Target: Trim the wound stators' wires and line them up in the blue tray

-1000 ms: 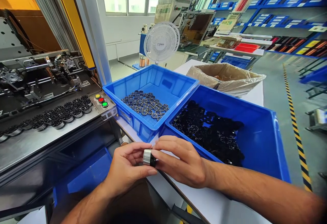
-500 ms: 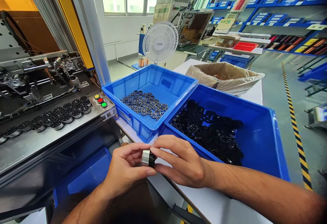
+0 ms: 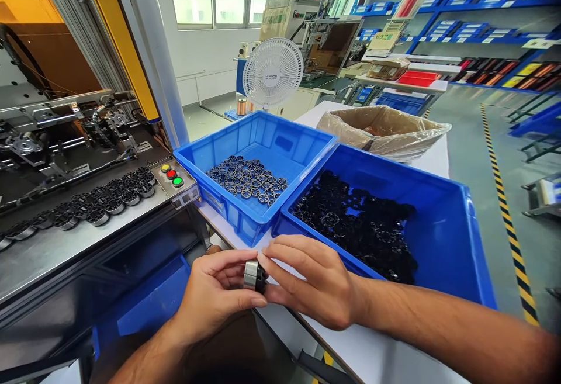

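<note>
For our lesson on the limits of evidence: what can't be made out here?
In the head view:
Silver-banded part: its black end, partly behind the right hand.
Plastic-lined box: its bottom, behind the near wall.
Row of parts: its end, cut by the left edge.
Shelf labels: lettering too small.

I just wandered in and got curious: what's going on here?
A person holds a small round part in the left hand, with the right hand at its black side. Ahead, the left blue bin has small dark rings in it, and the right blue bin a heap of black pieces. More silver-and-black parts sit on the metal ledge to the left.
</note>
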A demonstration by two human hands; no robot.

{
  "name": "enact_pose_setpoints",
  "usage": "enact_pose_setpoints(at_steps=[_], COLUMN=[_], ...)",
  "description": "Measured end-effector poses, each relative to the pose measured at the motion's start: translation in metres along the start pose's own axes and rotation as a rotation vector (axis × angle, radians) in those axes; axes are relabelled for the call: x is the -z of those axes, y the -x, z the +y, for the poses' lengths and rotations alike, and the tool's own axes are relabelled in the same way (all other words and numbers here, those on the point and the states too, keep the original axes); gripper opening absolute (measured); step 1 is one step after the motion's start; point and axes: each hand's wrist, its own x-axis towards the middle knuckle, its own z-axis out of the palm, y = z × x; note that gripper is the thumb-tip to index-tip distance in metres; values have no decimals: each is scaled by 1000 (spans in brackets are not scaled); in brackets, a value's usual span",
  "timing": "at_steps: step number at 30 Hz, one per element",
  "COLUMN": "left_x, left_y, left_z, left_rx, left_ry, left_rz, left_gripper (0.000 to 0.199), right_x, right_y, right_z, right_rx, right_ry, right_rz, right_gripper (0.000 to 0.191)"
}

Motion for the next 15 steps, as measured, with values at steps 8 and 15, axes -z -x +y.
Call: enact_pose_setpoints(at_steps=[8,15], left_x=[1,2], left_y=[1,9], left_z=[-5,-12], left_rx=[-5,-248], left_ry=[-46,-425], left_rz=[-17,-71], left_gripper=[53,45], right_x=[1,-1], right_y=[0,-2], right_z=[-2,-3], right_rx=[1,5], right_ry=[-25,-26], right_rz=[-35,-31], right_gripper=[24,19])
